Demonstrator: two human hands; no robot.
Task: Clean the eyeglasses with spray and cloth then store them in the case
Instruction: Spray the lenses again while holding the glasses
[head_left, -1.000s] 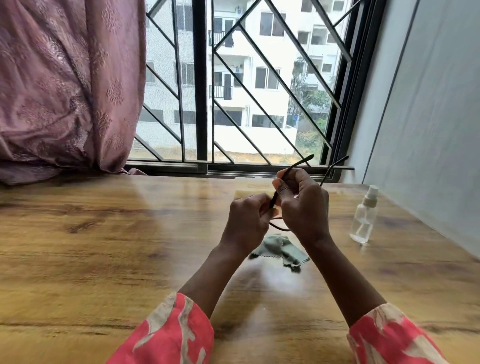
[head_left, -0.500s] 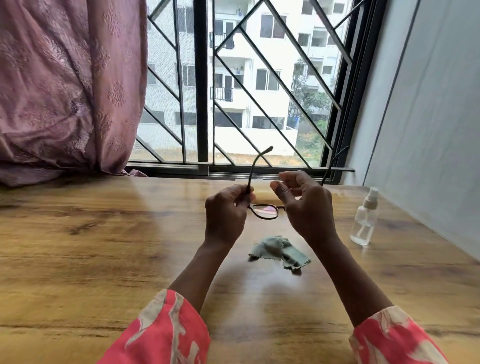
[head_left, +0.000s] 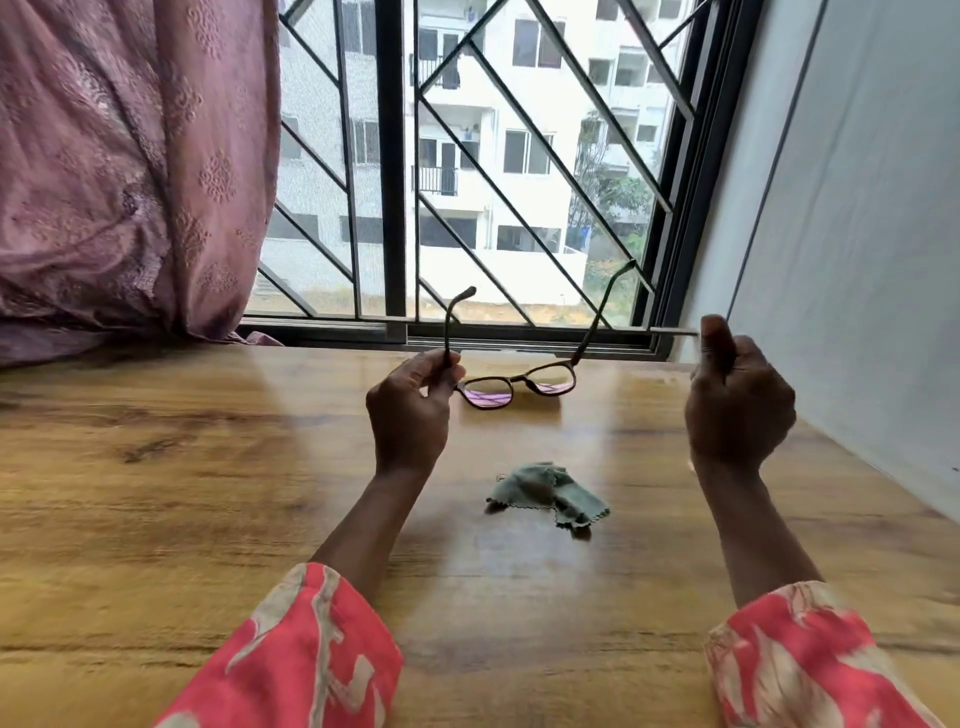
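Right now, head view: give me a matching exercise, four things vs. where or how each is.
Things:
1. glasses
2. cloth
3. left hand
4. right hand

States:
A. lying crumpled on the table between the forearms
B. raised off to the side, fingers curled, touching no glasses
C. arms unfolded, pointing at the window
D. pinching one arm of the frame

Pairs: 1-C, 2-A, 3-D, 4-B
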